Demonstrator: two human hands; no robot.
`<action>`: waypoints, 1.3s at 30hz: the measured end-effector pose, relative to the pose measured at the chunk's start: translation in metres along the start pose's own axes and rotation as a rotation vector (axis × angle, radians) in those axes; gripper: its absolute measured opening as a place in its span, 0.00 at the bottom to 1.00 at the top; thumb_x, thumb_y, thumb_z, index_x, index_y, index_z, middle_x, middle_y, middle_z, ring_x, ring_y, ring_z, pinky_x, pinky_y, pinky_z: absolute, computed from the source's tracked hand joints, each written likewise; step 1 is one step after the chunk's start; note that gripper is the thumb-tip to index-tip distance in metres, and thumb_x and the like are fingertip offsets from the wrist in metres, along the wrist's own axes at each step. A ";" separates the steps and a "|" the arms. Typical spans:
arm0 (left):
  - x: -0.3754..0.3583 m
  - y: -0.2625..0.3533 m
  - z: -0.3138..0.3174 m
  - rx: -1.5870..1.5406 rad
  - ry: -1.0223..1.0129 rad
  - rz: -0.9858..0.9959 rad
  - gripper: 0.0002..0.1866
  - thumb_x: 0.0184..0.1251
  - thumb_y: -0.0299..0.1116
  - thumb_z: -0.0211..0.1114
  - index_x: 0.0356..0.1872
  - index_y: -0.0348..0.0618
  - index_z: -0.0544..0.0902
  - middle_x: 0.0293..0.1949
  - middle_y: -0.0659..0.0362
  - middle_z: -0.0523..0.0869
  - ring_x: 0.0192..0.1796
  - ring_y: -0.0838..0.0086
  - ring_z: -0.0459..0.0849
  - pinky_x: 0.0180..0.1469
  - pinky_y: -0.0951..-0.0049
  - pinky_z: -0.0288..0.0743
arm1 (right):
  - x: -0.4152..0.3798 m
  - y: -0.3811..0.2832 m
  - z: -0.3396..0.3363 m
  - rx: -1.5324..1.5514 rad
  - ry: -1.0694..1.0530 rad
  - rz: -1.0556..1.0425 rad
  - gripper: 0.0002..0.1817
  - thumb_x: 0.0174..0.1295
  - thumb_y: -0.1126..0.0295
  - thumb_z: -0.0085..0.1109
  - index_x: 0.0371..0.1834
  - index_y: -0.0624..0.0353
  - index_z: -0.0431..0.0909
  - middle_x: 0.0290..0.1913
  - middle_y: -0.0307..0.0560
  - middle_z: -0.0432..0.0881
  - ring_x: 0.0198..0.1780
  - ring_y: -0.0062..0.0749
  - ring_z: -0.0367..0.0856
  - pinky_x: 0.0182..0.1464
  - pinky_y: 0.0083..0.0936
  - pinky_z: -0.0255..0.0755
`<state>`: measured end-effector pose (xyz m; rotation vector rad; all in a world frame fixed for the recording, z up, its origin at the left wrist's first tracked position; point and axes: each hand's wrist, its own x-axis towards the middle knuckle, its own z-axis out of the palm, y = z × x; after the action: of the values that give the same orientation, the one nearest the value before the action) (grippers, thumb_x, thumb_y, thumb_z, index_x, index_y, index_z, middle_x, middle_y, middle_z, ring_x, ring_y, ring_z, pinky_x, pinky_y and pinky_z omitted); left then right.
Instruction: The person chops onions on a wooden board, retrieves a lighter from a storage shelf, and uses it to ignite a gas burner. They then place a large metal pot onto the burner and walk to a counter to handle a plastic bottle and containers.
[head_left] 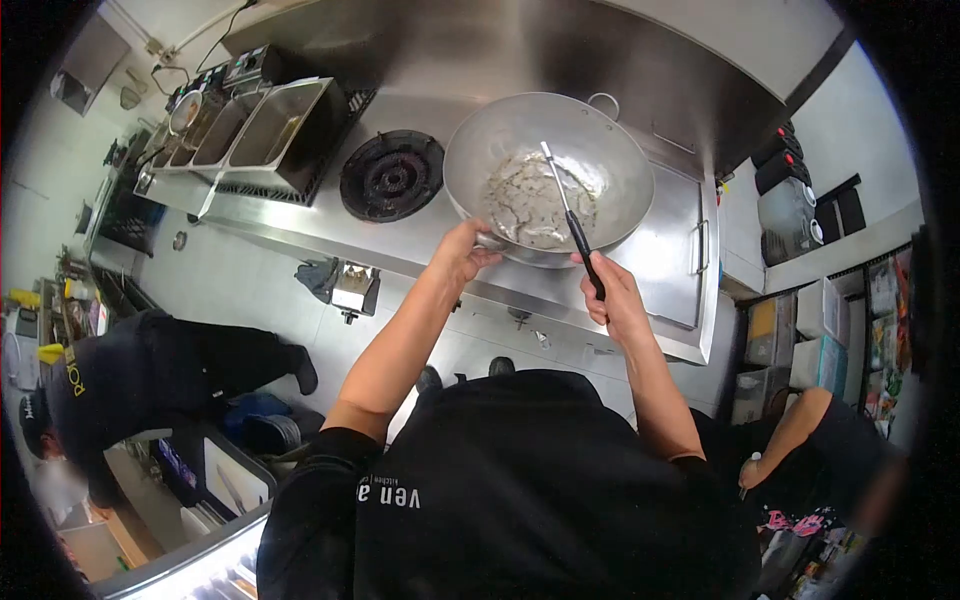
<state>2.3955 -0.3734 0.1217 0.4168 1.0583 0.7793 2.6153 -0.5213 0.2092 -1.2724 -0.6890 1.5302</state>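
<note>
A large metal wok [470,150] sits on the steel stove, with a pool of cloudy liquid and pale residue in its bottom. My left hand [463,252] is closed on the wok's near handle [490,241]. In my right hand [620,295] is a slim tool with a black handle and thin metal shaft [572,219], perhaps a stick lighter. Its metal end points away from me over the inside of the wok. A second handle ring [604,104] shows on the far rim.
Left of the wok is a black burner [392,176], then rectangular steel fryer tanks [280,122]. A flat steel cover [660,270] lies right. One person [150,365] bends over a counter at left; another person's arm [790,435] is at lower right.
</note>
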 end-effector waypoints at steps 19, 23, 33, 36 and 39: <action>-0.028 -0.086 -0.319 0.511 0.600 0.187 0.47 0.52 0.42 0.71 0.70 0.32 0.56 0.64 0.41 0.68 0.62 0.53 0.72 0.57 0.59 0.71 | 0.030 0.013 0.122 -0.048 -0.130 0.064 0.21 0.72 0.53 0.46 0.54 0.58 0.75 0.18 0.33 0.66 0.12 0.14 0.55 0.12 0.13 0.49; -0.045 -0.095 -0.369 0.849 0.740 0.219 0.45 0.51 0.40 0.72 0.66 0.23 0.60 0.63 0.35 0.69 0.66 0.49 0.69 0.67 0.64 0.62 | 0.042 0.020 0.157 0.028 -0.153 0.166 0.23 0.71 0.51 0.46 0.56 0.57 0.73 0.18 0.32 0.64 0.12 0.15 0.56 0.14 0.15 0.50; -0.022 -0.102 -0.411 1.155 0.602 0.546 0.24 0.59 0.38 0.65 0.53 0.32 0.76 0.49 0.39 0.81 0.52 0.48 0.80 0.55 0.57 0.73 | 0.097 0.084 0.235 -0.463 -0.234 0.197 0.17 0.70 0.56 0.48 0.42 0.61 0.75 0.29 0.44 0.82 0.17 0.19 0.69 0.19 0.17 0.63; -0.028 -0.092 -0.401 1.135 0.632 0.572 0.17 0.61 0.37 0.64 0.45 0.34 0.80 0.41 0.42 0.84 0.46 0.49 0.82 0.50 0.56 0.76 | 0.130 0.110 0.240 -0.525 -0.199 0.229 0.16 0.68 0.57 0.49 0.40 0.60 0.75 0.25 0.41 0.79 0.15 0.19 0.66 0.16 0.18 0.61; -0.036 -0.087 -0.399 1.180 0.636 0.548 0.13 0.62 0.36 0.64 0.38 0.36 0.80 0.38 0.43 0.83 0.42 0.49 0.82 0.44 0.54 0.75 | 0.165 0.133 0.239 -0.599 -0.100 0.228 0.15 0.65 0.57 0.50 0.36 0.59 0.77 0.19 0.39 0.75 0.12 0.20 0.62 0.15 0.20 0.59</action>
<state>2.0624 -0.4801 -0.0918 1.5813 2.0124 0.6969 2.3529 -0.3765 0.0982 -1.7724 -1.1577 1.6391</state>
